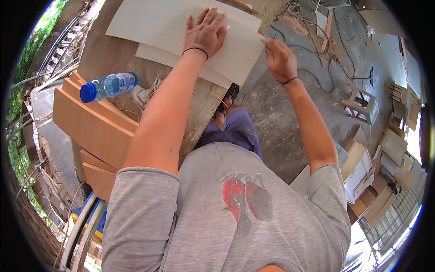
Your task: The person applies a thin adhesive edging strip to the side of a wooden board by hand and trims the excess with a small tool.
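Observation:
A large white board (154, 22) lies on the wooden worktable (111, 56), its right end reaching out over the table's side. Flat on top of it rests my left hand (205, 34), fingers stretched out and holding nothing. My right hand (281, 59) is at the board's right edge, its fingers curled together with the tips close to that edge. Whatever is in those fingers, if anything, is too small to make out. Partly under the large board sits a second white board (154, 55), sticking out on the side toward me.
A water bottle with a blue cap (111, 86) lies on the left, beside a crumpled cloth (144, 93) and several brown wood panels (86, 118). Cables (324, 84) and wood scraps (327, 31) litter the floor at right. Farther right are a stool (362, 106) and stacked boards (374, 181).

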Available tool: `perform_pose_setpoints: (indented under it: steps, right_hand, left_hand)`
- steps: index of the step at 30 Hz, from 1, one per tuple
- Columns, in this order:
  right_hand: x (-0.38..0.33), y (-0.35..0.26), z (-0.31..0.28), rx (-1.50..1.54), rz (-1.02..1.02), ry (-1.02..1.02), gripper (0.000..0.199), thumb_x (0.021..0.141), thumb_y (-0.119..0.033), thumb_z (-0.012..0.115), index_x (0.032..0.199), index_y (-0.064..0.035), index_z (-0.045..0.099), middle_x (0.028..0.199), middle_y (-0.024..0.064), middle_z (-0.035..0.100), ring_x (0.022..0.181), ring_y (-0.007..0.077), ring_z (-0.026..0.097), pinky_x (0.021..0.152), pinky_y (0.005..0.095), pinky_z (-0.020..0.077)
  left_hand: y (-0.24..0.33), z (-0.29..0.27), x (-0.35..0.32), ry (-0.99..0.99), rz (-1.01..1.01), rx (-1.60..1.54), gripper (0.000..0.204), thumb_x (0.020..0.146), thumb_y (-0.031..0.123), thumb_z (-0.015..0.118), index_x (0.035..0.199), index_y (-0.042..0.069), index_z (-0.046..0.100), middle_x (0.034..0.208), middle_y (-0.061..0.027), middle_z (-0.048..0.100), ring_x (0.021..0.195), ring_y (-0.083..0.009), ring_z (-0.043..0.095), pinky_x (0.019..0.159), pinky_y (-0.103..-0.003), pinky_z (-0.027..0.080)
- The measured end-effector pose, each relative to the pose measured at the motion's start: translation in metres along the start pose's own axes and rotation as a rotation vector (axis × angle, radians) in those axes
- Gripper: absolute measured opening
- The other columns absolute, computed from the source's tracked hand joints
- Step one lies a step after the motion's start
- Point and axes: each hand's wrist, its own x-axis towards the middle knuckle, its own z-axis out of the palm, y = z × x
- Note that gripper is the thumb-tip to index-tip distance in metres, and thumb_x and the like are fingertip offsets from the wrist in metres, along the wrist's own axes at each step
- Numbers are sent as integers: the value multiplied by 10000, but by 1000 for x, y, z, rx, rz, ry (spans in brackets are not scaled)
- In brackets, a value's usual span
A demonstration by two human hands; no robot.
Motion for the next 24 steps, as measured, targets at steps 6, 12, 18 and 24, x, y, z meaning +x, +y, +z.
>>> perform_pose_setpoints:
  steps: [6, 12, 18, 24]
  right_hand:
    - [-97, -105, 8, 53, -236, -392, 262, 707, -114, 635, 967, -143, 635, 874, 69, 567, 900, 294, 592, 651, 401, 541]
    - [-34, -76, -10, -20, -122, -195, 295, 725, -88, 618, 1013, -148, 641, 836, 73, 563, 842, 286, 605, 633, 412, 540]
    - [-79, -89, 3, -83, -38, -216, 292, 707, -130, 654, 997, -144, 637, 874, 65, 576, 868, 290, 613, 672, 427, 541]
    - [-64, -94, -10, -29, -97, -411, 353, 671, -161, 690, 1019, -171, 632, 858, 62, 563, 864, 285, 610, 645, 414, 535]
  left_hand:
    - [2, -3, -1, -12, -26, -10, 427, 968, 416, 445, 1372, 283, 491, 1502, 15, 385, 1421, -177, 287, 1178, -547, 128]
    - [2, -2, -1, -17, -16, -13, 428, 960, 420, 459, 1362, 276, 500, 1501, 12, 387, 1416, -181, 300, 1171, -560, 140]
    - [1, -5, -1, 11, -15, -27, 425, 954, 424, 471, 1347, 267, 514, 1492, 12, 398, 1412, -183, 308, 1170, -561, 146]
    - [2, -5, -2, 8, -28, -51, 423, 947, 428, 493, 1332, 257, 527, 1486, 13, 406, 1409, -177, 313, 1168, -561, 145]
